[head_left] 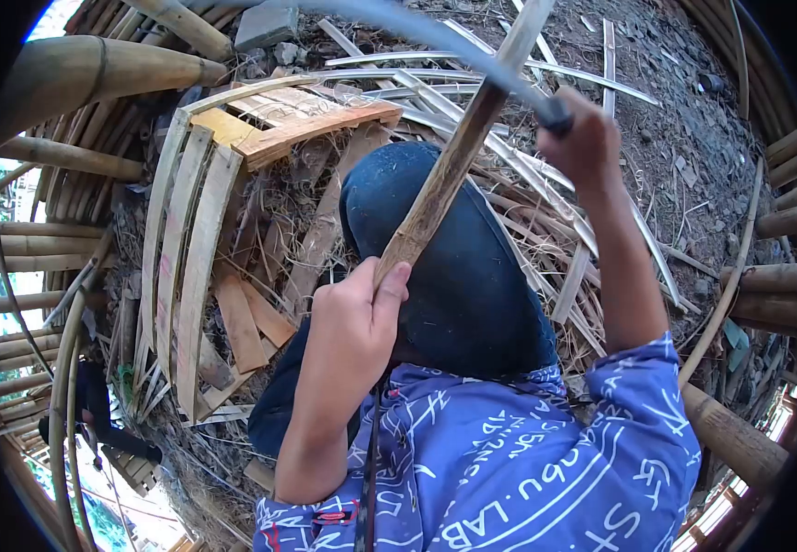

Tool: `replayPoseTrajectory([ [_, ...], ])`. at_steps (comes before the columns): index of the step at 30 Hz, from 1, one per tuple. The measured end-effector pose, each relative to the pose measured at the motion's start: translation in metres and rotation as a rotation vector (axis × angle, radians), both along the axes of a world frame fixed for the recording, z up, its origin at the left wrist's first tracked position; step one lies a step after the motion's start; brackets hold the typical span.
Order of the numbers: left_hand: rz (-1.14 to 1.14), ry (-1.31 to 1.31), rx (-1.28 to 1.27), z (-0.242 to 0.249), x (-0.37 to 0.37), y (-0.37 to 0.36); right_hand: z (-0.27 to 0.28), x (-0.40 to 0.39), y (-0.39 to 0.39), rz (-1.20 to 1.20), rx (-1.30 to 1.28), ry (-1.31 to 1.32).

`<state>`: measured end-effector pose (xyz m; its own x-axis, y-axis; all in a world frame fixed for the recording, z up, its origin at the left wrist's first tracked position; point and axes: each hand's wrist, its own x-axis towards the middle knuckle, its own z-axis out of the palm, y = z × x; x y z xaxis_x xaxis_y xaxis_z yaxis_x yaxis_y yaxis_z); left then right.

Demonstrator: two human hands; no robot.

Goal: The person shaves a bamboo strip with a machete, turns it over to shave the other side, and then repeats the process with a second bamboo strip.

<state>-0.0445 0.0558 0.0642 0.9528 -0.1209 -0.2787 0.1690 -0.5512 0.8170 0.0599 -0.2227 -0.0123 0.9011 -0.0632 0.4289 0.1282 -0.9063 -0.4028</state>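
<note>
The left hand (348,317) gripped a split bamboo strip (437,189) slanting toward one o'clock; the right hand (587,147), at two o'clock, clenched the black handle (555,117) of a blurred blade (458,46). Control demanded keeping its edge off the left fingers. A slatted wooden crate (207,248) stood at ten.

Shirt (509,460) was blue-violet, short-sleeved, with white lettering and small red marks near left. Trousers (463,276) were dark blue. Strap (373,460) was dark, narrow.

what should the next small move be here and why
Probably draw the blade along the stick, away from the left hand: the blurred blade crosses the stick's upper part, the right hand grips its black handle, and the left hand holds the lower end.
</note>
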Motion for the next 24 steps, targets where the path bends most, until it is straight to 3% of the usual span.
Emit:
replayPoseTrajectory([
  [10,-0.016,0.006,0.01,0.005,-0.007,0.013,-0.007,0.038,-0.038,-0.166,-0.128,0.0],
  [12,0.076,0.158,-0.074,0.01,-0.025,0.032,-0.019,0.054,-0.077,-0.387,0.136,0.192],
  [15,0.127,0.23,-0.101,0.015,-0.04,0.051,-0.033,0.056,-0.126,-0.518,0.029,0.063],
  [18,0.187,0.273,-0.112,0.016,-0.038,0.054,-0.045,0.031,-0.121,-0.513,0.172,0.071],
  [22,0.076,0.218,-0.079,0.015,-0.026,0.052,-0.036,-0.011,-0.081,-0.429,0.261,0.061],
  [24,0.043,0.223,-0.067,0.016,-0.016,0.048,-0.027,-0.025,-0.063,-0.261,0.374,0.185],
])
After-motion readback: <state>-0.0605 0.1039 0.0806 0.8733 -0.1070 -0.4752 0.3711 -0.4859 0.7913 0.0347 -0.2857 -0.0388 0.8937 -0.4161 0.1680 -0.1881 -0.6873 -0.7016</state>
